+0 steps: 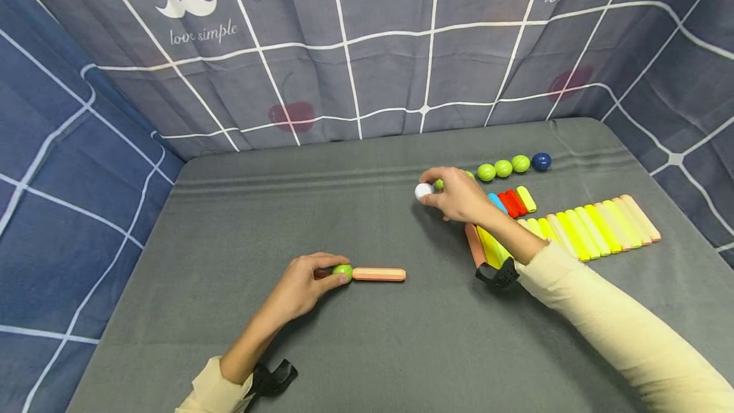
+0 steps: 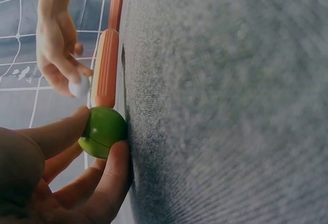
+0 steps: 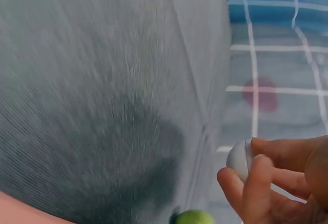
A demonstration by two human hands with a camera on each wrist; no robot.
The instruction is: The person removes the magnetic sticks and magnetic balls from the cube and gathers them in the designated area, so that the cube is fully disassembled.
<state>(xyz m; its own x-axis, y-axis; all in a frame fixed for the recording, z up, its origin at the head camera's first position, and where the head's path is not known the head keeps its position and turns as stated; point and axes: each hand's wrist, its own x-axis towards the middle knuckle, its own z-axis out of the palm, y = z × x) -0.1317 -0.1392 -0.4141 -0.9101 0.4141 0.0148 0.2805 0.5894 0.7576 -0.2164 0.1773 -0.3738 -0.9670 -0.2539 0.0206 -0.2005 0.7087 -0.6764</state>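
Observation:
My left hand (image 1: 304, 282) pinches a green ball (image 1: 342, 273) between thumb and fingers, down on the grey cloth. The ball sits at the left end of a short orange ribbed rod (image 1: 380, 275) that lies flat; in the left wrist view the green ball (image 2: 104, 131) and the rod (image 2: 106, 70) appear to touch. Farther back and to the right, my right hand (image 1: 463, 196) pinches a white ball (image 1: 424, 192). In the right wrist view the white ball (image 3: 239, 158) is held above the cloth, between thumb and fingertips. That hand partly hides green balls behind it.
Behind the right hand runs a row of green balls (image 1: 503, 168) ending in a dark blue ball (image 1: 541, 161). Nearer lie red rods (image 1: 512, 202), a blue rod (image 1: 497, 202) and a long row of yellow and orange rods (image 1: 596, 228). A checked curtain (image 1: 378, 75) encloses the table.

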